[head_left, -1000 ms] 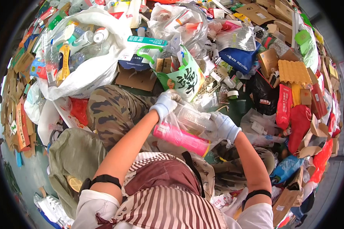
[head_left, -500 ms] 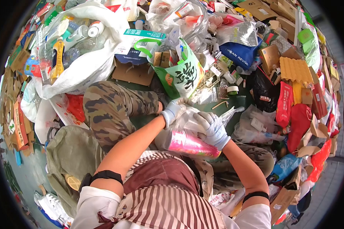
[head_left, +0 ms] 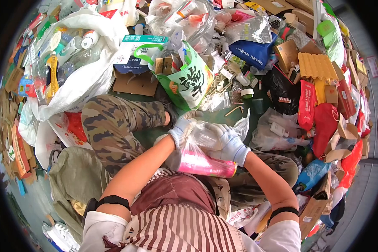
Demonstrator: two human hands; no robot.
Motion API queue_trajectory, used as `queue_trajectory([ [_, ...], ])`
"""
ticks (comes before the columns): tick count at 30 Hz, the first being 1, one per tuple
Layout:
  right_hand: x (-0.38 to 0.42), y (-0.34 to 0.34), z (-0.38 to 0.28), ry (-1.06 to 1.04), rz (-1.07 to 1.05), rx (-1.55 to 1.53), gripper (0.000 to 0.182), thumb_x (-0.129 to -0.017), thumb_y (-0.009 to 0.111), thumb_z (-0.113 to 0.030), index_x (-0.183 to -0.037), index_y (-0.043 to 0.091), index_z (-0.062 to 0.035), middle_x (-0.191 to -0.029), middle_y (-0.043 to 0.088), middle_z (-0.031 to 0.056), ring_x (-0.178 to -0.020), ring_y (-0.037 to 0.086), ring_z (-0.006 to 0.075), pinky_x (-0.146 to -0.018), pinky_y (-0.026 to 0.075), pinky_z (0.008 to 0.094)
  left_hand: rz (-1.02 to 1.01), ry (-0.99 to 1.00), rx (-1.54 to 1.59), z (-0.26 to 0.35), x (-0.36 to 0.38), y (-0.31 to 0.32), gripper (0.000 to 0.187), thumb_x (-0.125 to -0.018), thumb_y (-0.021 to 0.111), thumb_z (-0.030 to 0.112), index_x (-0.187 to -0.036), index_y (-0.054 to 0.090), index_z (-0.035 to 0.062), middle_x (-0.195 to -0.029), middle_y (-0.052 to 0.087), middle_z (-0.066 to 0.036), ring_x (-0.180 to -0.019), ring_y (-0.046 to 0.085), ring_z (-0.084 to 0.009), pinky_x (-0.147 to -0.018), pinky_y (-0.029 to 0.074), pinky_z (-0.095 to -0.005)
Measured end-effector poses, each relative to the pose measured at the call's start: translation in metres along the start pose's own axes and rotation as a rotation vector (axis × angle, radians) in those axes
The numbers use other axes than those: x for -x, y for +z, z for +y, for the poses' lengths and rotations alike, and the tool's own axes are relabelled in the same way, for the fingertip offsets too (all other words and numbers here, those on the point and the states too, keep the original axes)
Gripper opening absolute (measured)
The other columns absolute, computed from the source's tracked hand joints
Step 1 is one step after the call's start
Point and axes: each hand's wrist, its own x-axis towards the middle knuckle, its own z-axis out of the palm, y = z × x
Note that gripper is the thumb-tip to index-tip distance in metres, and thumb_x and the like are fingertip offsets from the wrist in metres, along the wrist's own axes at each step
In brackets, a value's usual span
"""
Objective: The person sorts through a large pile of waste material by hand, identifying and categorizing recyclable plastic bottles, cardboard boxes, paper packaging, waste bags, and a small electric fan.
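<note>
My left hand (head_left: 183, 129), in a white glove, grips the upper left of a clear plastic bag (head_left: 190, 153) above my lap. A bright pink cylinder (head_left: 210, 167) lies crosswise inside the bag, on the side nearest my body. Between the hands shows a clear ribbed plastic container (head_left: 205, 136). My right hand (head_left: 231, 145), gloved as well, is closed over the container's right end and the bag film there. A loose flap of film sticks up beyond the right fingers. The right fingertips are partly hidden by the plastic.
In front stands a green and white carrier bag (head_left: 187, 84) with cardboard inside. At left is a big white sack (head_left: 96, 63) of plastic bottles. A flattened cardboard box (head_left: 134, 82) lies between them. Clear bags (head_left: 273, 130), a black bag (head_left: 283, 90) and red packets (head_left: 306, 105) crowd the right.
The clear ribbed container shows more plainly between my hands. The pink cylinder has turned a little more level and sits slightly left. The whole view has shifted slightly.
</note>
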Motion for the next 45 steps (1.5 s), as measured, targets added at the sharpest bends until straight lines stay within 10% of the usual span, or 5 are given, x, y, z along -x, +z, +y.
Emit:
queue_trajectory([
  [5, 0.013, 0.006, -0.020, -0.060, 0.113, 0.270, 0.065, -0.063, 0.069, -0.024, -0.121, 0.042, -0.0096, -0.117, 0.045, 0.0182, -0.107, 0.044, 0.0361, -0.090, 0.036, 0.0441, 0.399, -0.075, -1.420, 0.001, 0.015, -0.012, 0.027, -0.083, 0.055, 0.026, -0.098, 0.057, 0.0038, -0.087, 0.061, -0.013, -0.080, 0.060, -0.0214, -0.075, 0.045, -0.0312],
  [12, 0.013, 0.018, -0.004, 0.100, 0.054, -0.312, 0.066, -0.060, 0.074, -0.023, -0.114, 0.045, -0.0006, -0.112, 0.045, 0.0193, -0.104, 0.045, 0.0370, -0.093, 0.037, 0.0396, -0.247, 0.407, -0.904, -0.052, 0.016, -0.045, 0.017, -0.092, 0.044, 0.015, -0.087, 0.058, 0.0057, -0.078, 0.055, -0.001, -0.068, 0.051, -0.0107, -0.062, 0.044, -0.0249],
  [14, 0.010, 0.012, -0.015, 0.146, -0.053, -0.017, 0.063, -0.060, 0.073, -0.029, -0.111, 0.047, -0.0026, -0.105, 0.051, 0.0172, -0.101, 0.047, 0.0343, -0.088, 0.038, 0.0400, 0.130, -0.167, -0.029, -0.011, 0.054, 0.028, 0.018, -0.092, 0.044, 0.016, -0.084, 0.056, 0.0045, -0.078, 0.054, -0.001, -0.069, 0.051, -0.0100, -0.062, 0.045, -0.0243],
  [26, 0.001, -0.045, -0.022, -0.383, 0.078, 0.392, 0.020, -0.060, 0.057, -0.014, -0.079, 0.053, -0.0114, -0.070, 0.049, 0.0039, -0.078, 0.051, 0.0235, -0.071, 0.040, 0.0364, 0.498, 0.118, -0.282, -0.023, 0.001, -0.009, 0.015, -0.089, 0.048, 0.015, -0.091, 0.059, 0.0044, -0.080, 0.059, -0.002, -0.071, 0.053, -0.0118, -0.068, 0.046, -0.0261],
  [45, 0.016, -0.016, 0.017, 0.605, 0.140, -0.206, 0.068, -0.052, 0.074, -0.022, -0.112, 0.047, -0.0095, -0.112, 0.047, 0.0151, -0.105, 0.044, 0.0369, -0.089, 0.038, 0.0411, -0.105, -0.091, -0.564, -0.030, -0.059, 0.049, 0.023, -0.086, 0.045, 0.019, -0.067, 0.051, 0.0064, -0.065, 0.047, 0.004, -0.061, 0.041, -0.0051, -0.054, 0.036, -0.0223],
])
